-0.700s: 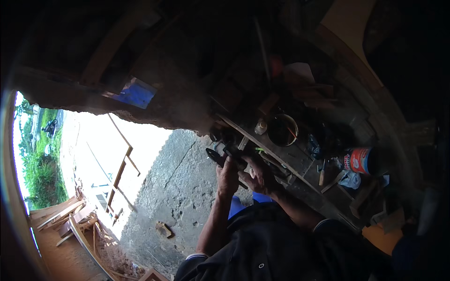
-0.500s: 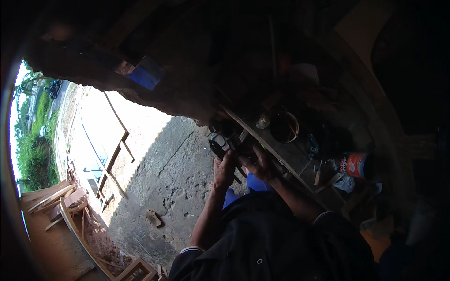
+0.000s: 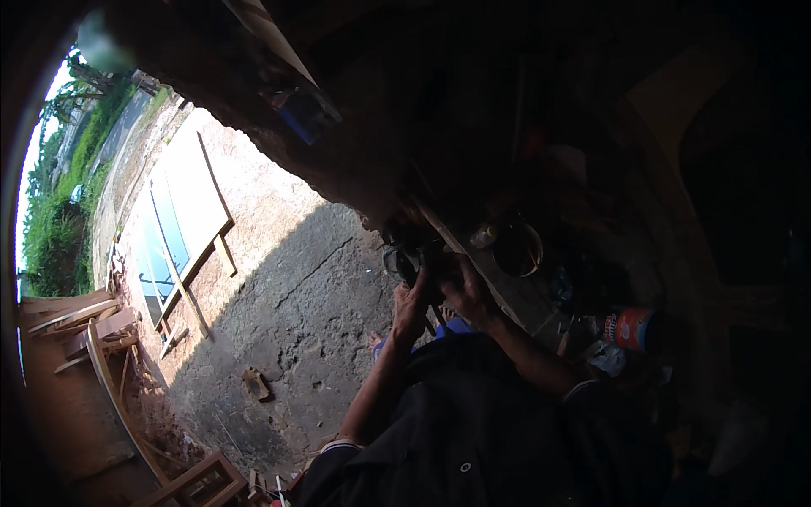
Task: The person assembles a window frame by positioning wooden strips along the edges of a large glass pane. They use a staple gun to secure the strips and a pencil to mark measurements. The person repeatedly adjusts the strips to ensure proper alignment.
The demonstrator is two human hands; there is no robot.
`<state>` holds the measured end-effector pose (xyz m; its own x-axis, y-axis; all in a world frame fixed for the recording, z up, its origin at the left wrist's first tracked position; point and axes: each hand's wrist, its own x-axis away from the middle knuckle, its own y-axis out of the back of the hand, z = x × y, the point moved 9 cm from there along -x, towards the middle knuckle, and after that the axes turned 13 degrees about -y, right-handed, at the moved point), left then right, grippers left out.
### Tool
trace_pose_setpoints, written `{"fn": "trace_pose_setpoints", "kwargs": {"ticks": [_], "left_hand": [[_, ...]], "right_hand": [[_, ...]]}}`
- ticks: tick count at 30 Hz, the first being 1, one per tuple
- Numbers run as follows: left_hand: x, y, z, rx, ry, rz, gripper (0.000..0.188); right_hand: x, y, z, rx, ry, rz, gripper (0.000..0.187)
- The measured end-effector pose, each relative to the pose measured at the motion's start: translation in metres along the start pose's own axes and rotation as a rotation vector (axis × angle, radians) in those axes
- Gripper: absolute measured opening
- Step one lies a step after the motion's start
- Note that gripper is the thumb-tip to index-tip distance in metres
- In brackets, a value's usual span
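Note:
My left hand (image 3: 410, 308) is closed around a dark object (image 3: 409, 267), with its thumb upward. Shadow hides the object's kind. Close beside it, my right hand (image 3: 469, 296) curls in toward the same dark shape, and its fingertips are lost in the shade. Both hands are in front of my body, by the end of a long wooden strip (image 3: 448, 232) that runs along the work surface. A pale, rounded rim shows just left of the dark object.
Right of my hands stand a round open container (image 3: 517, 247), a small pale bottle (image 3: 483, 236) and a red-orange tin (image 3: 628, 328) lying beside crumpled plastic (image 3: 608, 358). A wood offcut (image 3: 255, 384) lies on the concrete floor (image 3: 312, 338). Sunlit panels (image 3: 182, 220) lean outside; timber frames (image 3: 211, 483) fill the lower left.
The view has turned, so the sunlit panels and floor sit differently in the picture. Both hands stay close together at the dark object, which now shows less clearly in deeper shade.

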<state>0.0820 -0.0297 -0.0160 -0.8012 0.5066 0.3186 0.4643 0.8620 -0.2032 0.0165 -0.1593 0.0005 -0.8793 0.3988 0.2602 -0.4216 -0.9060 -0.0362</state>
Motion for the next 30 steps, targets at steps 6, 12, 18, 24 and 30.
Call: {"fn": "trace_pose_setpoints", "kwargs": {"ticks": [6, 12, 18, 24, 30], "left_hand": [[-0.007, 0.007, 0.029, -0.090, 0.110, -0.005, 0.052], [-0.005, 0.076, 0.035, -0.201, 0.058, -0.162, 0.049], [0.024, 0.152, 0.034, -0.168, 0.090, -0.333, 0.068], [0.062, 0.227, 0.045, -0.049, -0.027, -0.498, 0.070], [0.076, 0.291, 0.091, 0.100, -0.067, -0.597, 0.072]], "right_hand": [[-0.026, 0.029, -0.053, -0.357, -0.180, -0.097, 0.042], [-0.094, 0.119, -0.082, -0.411, -0.261, -0.307, 0.030], [-0.142, 0.172, 0.053, 0.602, 0.149, -0.870, 0.072], [-0.047, 0.115, 0.400, 0.275, 0.846, -0.570, 0.036], [0.055, 0.016, 0.669, 0.602, 1.332, -0.691, 0.025]]}}
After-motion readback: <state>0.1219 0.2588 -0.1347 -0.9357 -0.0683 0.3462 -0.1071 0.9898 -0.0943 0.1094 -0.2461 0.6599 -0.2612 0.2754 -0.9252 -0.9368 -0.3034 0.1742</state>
